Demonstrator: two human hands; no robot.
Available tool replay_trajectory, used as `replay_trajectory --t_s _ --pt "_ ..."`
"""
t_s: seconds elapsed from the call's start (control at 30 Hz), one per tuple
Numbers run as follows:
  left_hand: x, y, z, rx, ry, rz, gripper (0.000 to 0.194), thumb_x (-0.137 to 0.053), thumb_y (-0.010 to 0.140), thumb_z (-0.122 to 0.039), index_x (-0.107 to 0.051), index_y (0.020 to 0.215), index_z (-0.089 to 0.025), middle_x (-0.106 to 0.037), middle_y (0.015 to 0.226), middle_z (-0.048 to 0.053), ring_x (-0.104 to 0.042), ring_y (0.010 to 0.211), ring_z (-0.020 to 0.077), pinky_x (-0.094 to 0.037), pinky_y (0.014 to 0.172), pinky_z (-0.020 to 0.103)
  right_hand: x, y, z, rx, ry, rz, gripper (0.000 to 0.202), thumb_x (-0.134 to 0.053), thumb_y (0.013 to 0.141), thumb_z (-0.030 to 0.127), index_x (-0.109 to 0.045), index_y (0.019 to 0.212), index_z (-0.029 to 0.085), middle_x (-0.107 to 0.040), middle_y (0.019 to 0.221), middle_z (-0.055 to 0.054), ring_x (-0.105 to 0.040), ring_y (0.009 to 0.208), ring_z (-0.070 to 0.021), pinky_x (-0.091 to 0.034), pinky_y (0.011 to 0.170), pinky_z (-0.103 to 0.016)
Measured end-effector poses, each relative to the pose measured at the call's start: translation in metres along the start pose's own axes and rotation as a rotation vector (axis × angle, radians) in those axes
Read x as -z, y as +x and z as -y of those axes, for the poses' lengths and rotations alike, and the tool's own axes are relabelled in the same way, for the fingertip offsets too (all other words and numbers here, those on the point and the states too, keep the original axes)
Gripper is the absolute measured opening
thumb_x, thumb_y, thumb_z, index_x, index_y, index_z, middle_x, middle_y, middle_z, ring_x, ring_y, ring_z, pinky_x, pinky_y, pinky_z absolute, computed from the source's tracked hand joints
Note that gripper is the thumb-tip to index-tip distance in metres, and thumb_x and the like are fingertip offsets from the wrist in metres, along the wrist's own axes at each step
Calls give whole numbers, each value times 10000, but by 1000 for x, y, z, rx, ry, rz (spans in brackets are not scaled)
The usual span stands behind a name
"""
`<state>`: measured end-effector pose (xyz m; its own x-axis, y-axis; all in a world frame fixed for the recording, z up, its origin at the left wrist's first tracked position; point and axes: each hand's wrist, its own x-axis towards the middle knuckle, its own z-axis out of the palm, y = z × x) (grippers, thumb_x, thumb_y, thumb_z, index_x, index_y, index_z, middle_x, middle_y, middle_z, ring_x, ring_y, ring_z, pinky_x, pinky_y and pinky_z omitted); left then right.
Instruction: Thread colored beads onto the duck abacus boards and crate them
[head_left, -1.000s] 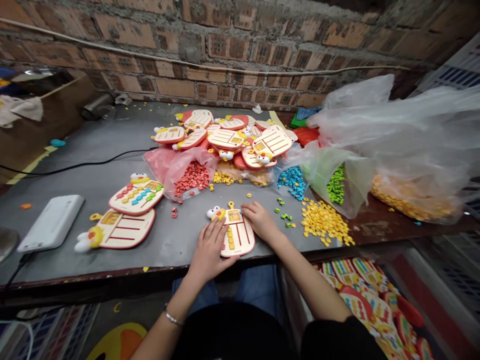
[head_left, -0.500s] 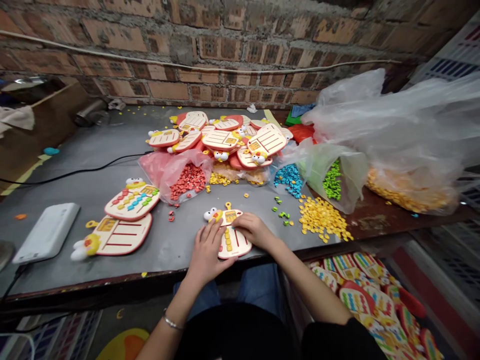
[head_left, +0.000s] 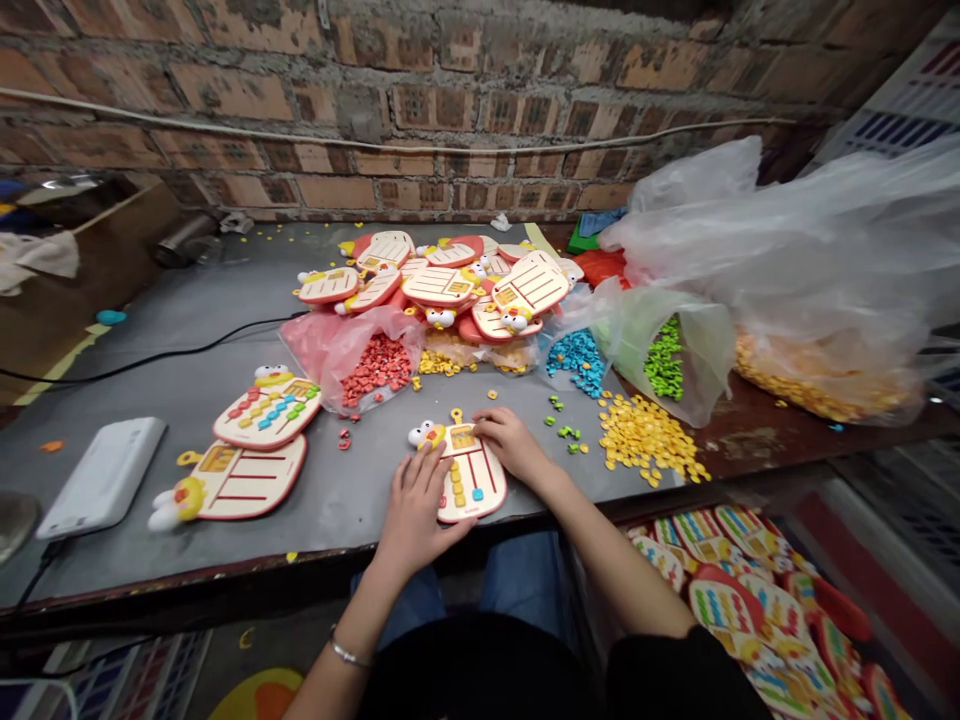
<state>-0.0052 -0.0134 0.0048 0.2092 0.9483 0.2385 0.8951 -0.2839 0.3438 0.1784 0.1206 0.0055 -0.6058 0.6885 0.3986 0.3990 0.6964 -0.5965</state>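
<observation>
A cream duck-faced toy board (head_left: 471,507) with red slots lies in front of me at the table's front edge. My left hand (head_left: 416,500) lies over its left side, fingers on the surface and thumb along the lower edge, gripping it. Several yellow beads (head_left: 458,482) sit in one slot, and one blue bead (head_left: 478,495) sits at the near end of the slot to the right. At the board's upper right, my right hand (head_left: 516,447) has its fingers bent together over the slots; whatever is under its fingertips is hidden.
Left of me lie a filled toy board (head_left: 262,425), an unfilled one (head_left: 251,485) and a white box (head_left: 101,478). Behind are piled boards (head_left: 439,285) and bags of red (head_left: 379,370), blue (head_left: 575,360) and green beads (head_left: 664,360). Loose yellow beads (head_left: 649,437) lie right.
My right hand has moved up and slightly right from the board's middle. The blue bead at the slot's near end now shows. My left hand stays on the board.
</observation>
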Motion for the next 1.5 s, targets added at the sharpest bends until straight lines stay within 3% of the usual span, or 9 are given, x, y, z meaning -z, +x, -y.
replay_trajectory --t_s 0.43,0.57,0.73,0.93,1.1,1.2,1.37,1.43,1.5 --pt "0 0 0 9 -2 9 694 -627 759 -476 -410 1349 -182 -349 1512 131 -241 1419 315 -202 1130 511 -14 -11 6 -105 22 -127 131 -557 884 131 -673 850 182 -681 1084 -109 -596 1003 -218 -478 896 -392" --pt "-1 -1 0 11 -1 8 700 -625 764 -484 -404 1353 -176 -346 1513 135 -247 1417 314 -190 1134 514 -9 -18 12 -66 25 -139 179 -511 897 130 -667 845 202 -662 958 -88 -579 937 -215 -493 837 -382" --pt "2 0 -2 18 -13 13 702 -634 756 -487 -415 1342 -168 -344 1512 149 -257 1413 322 -198 1129 513 0 -25 19 -105 76 -49 134 -552 863 115 -659 863 197 -641 821 -57 -575 834 -204 -480 765 -344" --pt "3 0 0 19 -24 27 733 -662 733 -478 -415 1355 -179 -338 1517 138 -263 1411 318 -216 1129 496 -4 -16 24 -183 283 45 269 -606 824 122 -653 1078 195 -684 992 -71 -622 855 -183 -486 760 -309" --pt "3 0 2 19 5 40 760 -691 710 -495 -432 1352 -181 -355 1509 132 -296 1396 318 -232 1120 502 11 -23 25 -91 423 292 248 -707 782 270 -688 1020 203 -718 855 -36 -643 852 -195 -472 848 -347" --pt "5 5 5 11 23 40 772 -699 706 -504 -433 1355 -183 -363 1505 127 -307 1390 317 -229 1121 516 29 -28 11 -179 438 175 263 -661 819 344 -680 1040 203 -714 918 -55 -644 870 -196 -491 821 -343" --pt "8 16 15 -6 24 42 795 -704 691 -566 -452 1342 -184 -391 1489 130 -315 1384 330 -193 1135 542 69 -9 -58 -379 -8 -444 205 -521 848 279 -673 937 174 -665 949 -91 -602 834 -211 -493 743 -346" --pt "7 18 19 -15 12 44 778 -702 691 -575 -470 1324 -186 -398 1484 130 -315 1383 328 -199 1135 535 81 6 -87 -420 -198 -451 203 -506 809 210 -668 920 160 -636 957 -105 -578 828 -219 -484 747 -350" --pt "6 19 21 -17 -2 38 778 -704 691 -570 -469 1326 -188 -396 1485 131 -311 1385 326 -202 1137 528 84 19 -107 -446 -348 -292 205 -508 753 138 -665 884 151 -612 942 -109 -557 830 -222 -471 755 -339"
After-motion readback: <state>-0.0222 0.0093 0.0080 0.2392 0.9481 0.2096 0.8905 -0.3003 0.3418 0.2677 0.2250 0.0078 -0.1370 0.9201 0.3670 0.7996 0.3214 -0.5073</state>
